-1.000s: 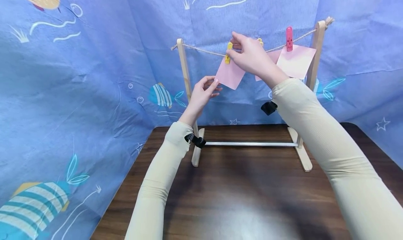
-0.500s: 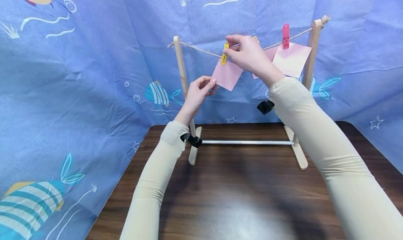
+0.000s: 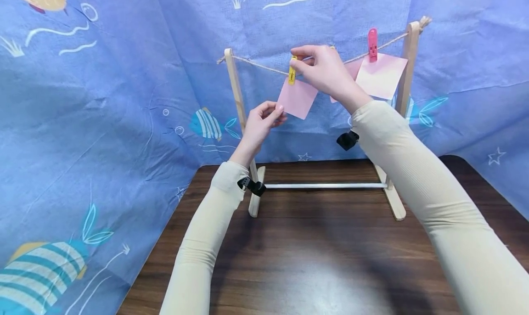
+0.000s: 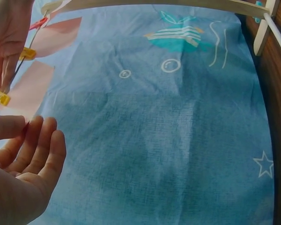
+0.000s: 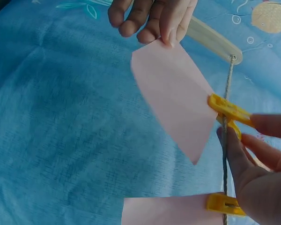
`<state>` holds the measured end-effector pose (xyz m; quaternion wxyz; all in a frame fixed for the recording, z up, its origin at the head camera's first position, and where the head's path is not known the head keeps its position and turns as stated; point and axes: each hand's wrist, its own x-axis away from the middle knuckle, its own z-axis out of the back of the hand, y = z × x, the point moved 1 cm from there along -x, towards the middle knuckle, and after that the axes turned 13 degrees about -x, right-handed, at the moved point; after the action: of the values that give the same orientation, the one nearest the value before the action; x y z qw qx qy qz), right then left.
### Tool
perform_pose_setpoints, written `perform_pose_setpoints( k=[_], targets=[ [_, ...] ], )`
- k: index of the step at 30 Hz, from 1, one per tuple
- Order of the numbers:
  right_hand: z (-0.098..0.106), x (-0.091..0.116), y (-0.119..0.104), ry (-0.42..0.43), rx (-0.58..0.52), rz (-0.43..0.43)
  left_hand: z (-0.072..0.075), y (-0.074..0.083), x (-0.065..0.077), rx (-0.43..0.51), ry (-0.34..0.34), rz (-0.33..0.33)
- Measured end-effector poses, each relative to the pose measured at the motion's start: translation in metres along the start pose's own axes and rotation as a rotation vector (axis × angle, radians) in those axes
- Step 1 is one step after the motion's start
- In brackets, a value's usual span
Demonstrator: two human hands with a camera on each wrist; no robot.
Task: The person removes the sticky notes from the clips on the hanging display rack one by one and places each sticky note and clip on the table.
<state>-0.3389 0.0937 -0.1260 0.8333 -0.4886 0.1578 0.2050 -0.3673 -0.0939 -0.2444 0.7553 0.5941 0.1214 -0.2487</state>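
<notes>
A square pink paper note (image 3: 296,99) hangs tilted from the rope (image 3: 264,67) under a yellow clothespin (image 3: 292,71). My left hand (image 3: 260,124) pinches the note's lower left corner between thumb and fingers. At the clothespin's upper end, my right hand (image 3: 326,69) grips the handles between thumb and fingers. In the right wrist view the yellow clothespin (image 5: 229,110) sits over the rope and meets the paper's edge (image 5: 173,93). Farther right, a second yellow clothespin (image 5: 222,205) holds another pink note (image 5: 173,211); in the head view my right hand mostly hides them.
A pink clothespin (image 3: 373,46) holds a pale pink note (image 3: 381,76) near the right wooden post (image 3: 407,71). The left wooden post (image 3: 235,85) rises behind my left hand. A white bar (image 3: 326,185) joins the stand's feet above the dark wooden table (image 3: 314,246). Blue printed cloth hangs behind.
The whole scene shifts slightly left in the head view. Both hands keep their holds on the note and the yellow clothespin, with little other movement.
</notes>
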Motion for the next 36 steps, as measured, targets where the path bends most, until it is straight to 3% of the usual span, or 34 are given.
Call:
perform_pose_setpoints(
  k=[5, 17, 22, 36],
  targets=[
    [-0.002, 0.001, 0.001, 0.093, -0.082, 0.002, 0.001, 0.000, 0.000, -0.002, 0.012, -0.013],
    [-0.006, 0.003, 0.001, 0.270, -0.158, 0.170, -0.003, 0.000, 0.001, 0.012, 0.017, -0.009],
    [-0.005, 0.004, -0.004, 0.301, -0.159, 0.270, -0.002, 0.000, 0.002, 0.011, 0.014, -0.008],
    [0.005, 0.011, -0.015, 0.358, -0.117, 0.408, 0.004, -0.002, 0.010, -0.028, 0.003, 0.018]
  ],
)
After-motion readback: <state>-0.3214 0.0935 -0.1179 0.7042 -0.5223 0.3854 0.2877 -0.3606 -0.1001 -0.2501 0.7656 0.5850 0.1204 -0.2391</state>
